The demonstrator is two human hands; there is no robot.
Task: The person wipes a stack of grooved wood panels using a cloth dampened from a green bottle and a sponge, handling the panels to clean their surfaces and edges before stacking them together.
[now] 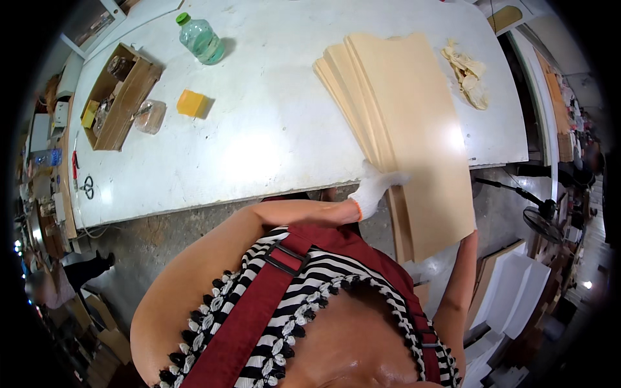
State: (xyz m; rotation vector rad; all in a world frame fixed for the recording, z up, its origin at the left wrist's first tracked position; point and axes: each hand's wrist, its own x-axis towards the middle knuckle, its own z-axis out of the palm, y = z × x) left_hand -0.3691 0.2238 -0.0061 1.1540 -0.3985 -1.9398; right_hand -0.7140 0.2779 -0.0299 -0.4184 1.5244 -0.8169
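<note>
A stack of long, light-brown boards (420, 123) lies on the right side of the white table, its near end jutting over the front edge toward my body. The pieces are slightly fanned along the left side. My left hand (375, 191), in a white knitted glove with an orange cuff, grips the stack's left edge, thumb over the boards. My right forearm (460, 271) reaches up to the near right corner of the stack. Behind the boards my right hand is almost wholly hidden, so its fingers do not show.
On the white table (259, 142) are a cardboard box of odds and ends (132, 97), a green-capped bottle (202, 42), a yellow block (192, 103), scissors (88, 187) and a crumpled pale cloth (467, 74). A black fan (542, 223) stands right, near white panels (511, 288).
</note>
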